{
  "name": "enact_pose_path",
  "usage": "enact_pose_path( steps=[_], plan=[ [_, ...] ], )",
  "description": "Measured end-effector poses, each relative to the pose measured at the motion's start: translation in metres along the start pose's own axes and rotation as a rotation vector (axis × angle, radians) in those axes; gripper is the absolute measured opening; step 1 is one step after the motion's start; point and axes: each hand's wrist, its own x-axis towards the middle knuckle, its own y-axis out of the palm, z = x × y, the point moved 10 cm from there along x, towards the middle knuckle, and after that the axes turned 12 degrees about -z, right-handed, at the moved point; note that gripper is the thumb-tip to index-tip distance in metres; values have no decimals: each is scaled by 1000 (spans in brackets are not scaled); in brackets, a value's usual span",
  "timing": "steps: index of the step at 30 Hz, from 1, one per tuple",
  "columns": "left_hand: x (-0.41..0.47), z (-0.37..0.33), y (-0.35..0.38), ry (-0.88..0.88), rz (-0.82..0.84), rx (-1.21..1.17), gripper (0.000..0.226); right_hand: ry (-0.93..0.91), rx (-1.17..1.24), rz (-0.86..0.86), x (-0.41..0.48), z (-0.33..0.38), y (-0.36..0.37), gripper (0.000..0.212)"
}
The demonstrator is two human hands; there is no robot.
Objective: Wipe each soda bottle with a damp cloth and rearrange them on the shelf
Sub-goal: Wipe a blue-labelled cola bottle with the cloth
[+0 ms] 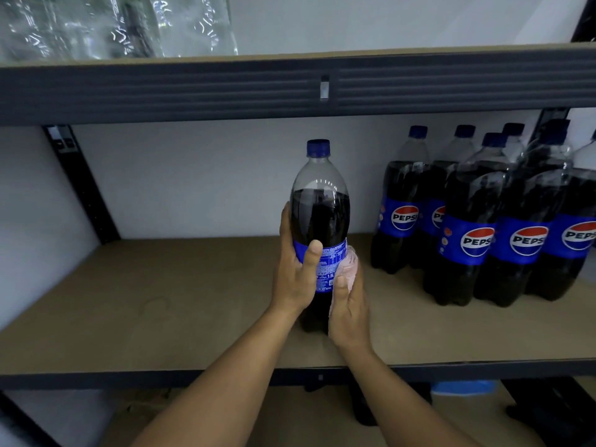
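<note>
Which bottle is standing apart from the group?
The bottle at mid-shelf: left hand grips its label, right hand presses a pink cloth on it. Others cluster at right.

I log one soda bottle (319, 221): blue cap, dark fill, upright on the shelf (161, 301), printed back of the label toward me. My left hand (296, 272) grips its label band from the left. My right hand (348, 304) holds a pink cloth (348, 262) against its lower right side. Right of the bottle, apart: a cluster of Pepsi bottles (477, 221), logos facing out. Above it: a dark shelf beam (290, 88); up left, clear plastic wrap (113, 24).
</note>
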Motion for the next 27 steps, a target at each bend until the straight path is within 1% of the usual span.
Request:
enact_pose_path(
  steps=[2,4,5,7,9,11,13,15,18,21,24,26,27],
  plan=[
    [-3,-1,1,0,-10,8,106,-34,22,6,3,9,1,89],
    [-3,-1,0,3,-18,20,105,-65,45,38,15,29,6,76],
    [-3,-1,0,3,-21,26,106,-84,39,45,26,44,9,70],
    [-2,1,-1,6,-22,36,107,-181,9,26,56,88,16,59],
    [-1,6,-1,-13,-12,33,106,-295,13,27,83,133,23,60],
    [-1,10,0,-36,-1,25,104,-357,-1,54,100,160,31,63],
    [-2,9,0,-41,-9,27,105,-374,-5,48,99,158,31,65],
    [-2,5,0,-28,-13,29,106,-347,8,18,82,130,24,66],
    [-2,1,-1,1,-19,26,106,-173,47,35,37,65,12,63],
    [-2,1,-1,3,-25,26,105,-54,69,55,9,19,4,57],
    [-3,-1,0,12,-19,23,102,-35,32,59,23,33,8,66],
    [-2,-2,-1,15,-28,17,102,-106,5,53,45,70,15,77],
    [-2,-3,-2,19,-31,14,101,-155,7,47,56,92,18,77]
  ],
)
